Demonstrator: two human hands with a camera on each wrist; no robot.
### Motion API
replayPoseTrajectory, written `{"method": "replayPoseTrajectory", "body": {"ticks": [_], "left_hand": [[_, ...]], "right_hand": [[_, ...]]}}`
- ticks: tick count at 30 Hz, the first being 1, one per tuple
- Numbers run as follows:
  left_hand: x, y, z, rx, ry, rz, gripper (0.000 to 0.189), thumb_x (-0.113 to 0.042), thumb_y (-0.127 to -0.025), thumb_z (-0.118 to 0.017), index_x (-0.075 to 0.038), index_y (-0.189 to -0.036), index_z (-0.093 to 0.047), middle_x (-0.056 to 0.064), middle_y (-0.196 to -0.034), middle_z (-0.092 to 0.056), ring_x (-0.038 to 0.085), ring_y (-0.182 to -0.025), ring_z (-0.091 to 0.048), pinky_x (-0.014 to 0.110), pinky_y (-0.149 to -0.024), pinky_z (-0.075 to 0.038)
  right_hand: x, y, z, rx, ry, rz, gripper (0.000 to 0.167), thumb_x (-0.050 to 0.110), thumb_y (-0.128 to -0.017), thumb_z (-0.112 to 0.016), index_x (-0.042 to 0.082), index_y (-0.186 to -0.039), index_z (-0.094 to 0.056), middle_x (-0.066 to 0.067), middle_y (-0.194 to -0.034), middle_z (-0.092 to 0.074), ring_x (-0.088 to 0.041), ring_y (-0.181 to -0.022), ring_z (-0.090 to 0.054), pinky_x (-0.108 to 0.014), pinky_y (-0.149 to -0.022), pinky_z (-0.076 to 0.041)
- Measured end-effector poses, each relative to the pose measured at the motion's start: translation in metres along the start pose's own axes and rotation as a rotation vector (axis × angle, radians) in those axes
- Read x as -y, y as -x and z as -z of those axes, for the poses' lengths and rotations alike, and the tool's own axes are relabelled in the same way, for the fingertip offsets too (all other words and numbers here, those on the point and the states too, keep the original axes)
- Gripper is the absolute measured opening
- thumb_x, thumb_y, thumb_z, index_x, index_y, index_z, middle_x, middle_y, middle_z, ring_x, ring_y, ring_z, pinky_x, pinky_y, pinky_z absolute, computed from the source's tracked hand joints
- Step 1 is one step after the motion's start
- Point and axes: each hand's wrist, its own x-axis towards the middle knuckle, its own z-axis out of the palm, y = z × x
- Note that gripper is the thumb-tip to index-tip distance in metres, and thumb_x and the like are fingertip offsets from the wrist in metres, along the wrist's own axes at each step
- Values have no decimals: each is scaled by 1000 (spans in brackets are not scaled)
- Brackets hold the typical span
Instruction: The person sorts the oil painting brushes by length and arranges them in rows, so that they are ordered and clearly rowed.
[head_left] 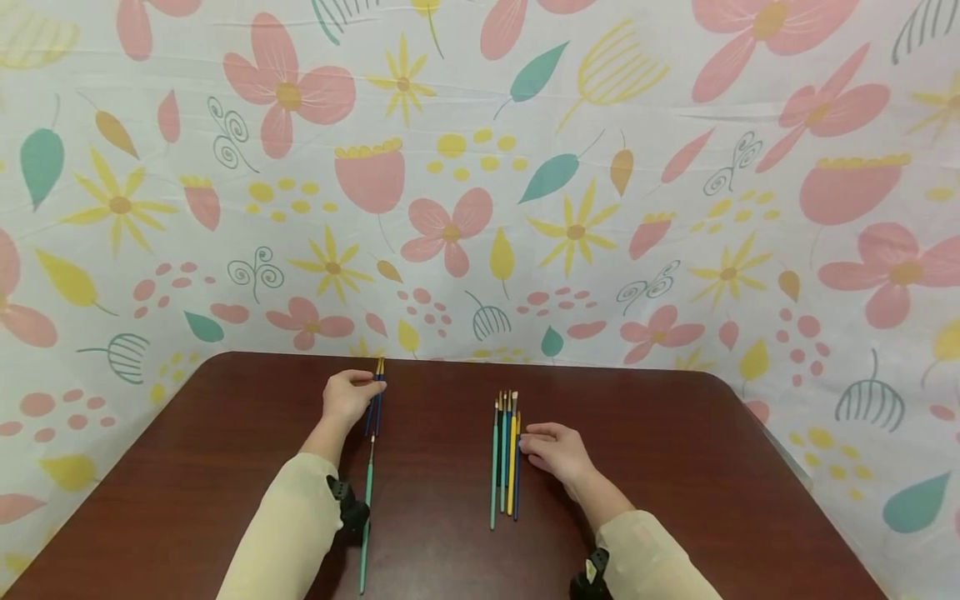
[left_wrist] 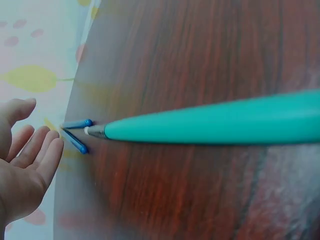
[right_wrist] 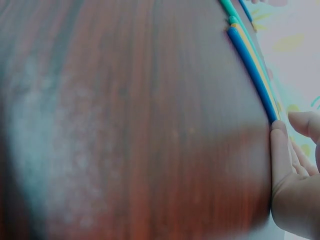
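brushes lie in a row beside my spread right hand; my left hand, also spread, is at the blue pair. i'd call this straightening; next needs a light nudge.

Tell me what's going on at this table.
Two bare hands are at work among paintbrushes on a brown table. The left hand is at a pair of blue brushes near the far edge, its fingers loose. The right hand has its fingertips at the blue brush on the right end of a side-by-side row of brushes. A single green brush lies apart, on the near side of the blue pair.
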Motion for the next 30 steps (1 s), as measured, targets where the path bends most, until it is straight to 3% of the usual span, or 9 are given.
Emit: {"method": "replayPoseTrajectory", "body": {"ticks": [6,12,30], "left_hand": [[-5,6,-6,11,16,-18,41,-24,-85,-70,-3,-119,-62,21,-117,-62,33,-99,-63,41,-80,-53],[-10,13,-14,47,58,-31,42,-24,-85,-70,-3,-121,-61,20,-118,-61,30,-91,-65,33,-71,-53],[-23,45,-55,180,103,-69,38,-22,-84,-71,-4,-117,-63,14,-117,-62,27,-87,-66,32,-68,-53]], "right_hand": [[3,0,-1,-11,9,-4,40,7,-87,-65,-6,-123,-54,-24,-118,-63,-24,-99,-66,-41,-87,-55],[5,-2,-2,-23,18,-5,40,6,-86,-66,-5,-123,-55,-23,-117,-63,-23,-98,-66,-41,-86,-55],[5,3,-2,-31,36,-12,40,7,-86,-67,-6,-122,-55,-24,-117,-63,-24,-100,-66,-42,-87,-55]]}}
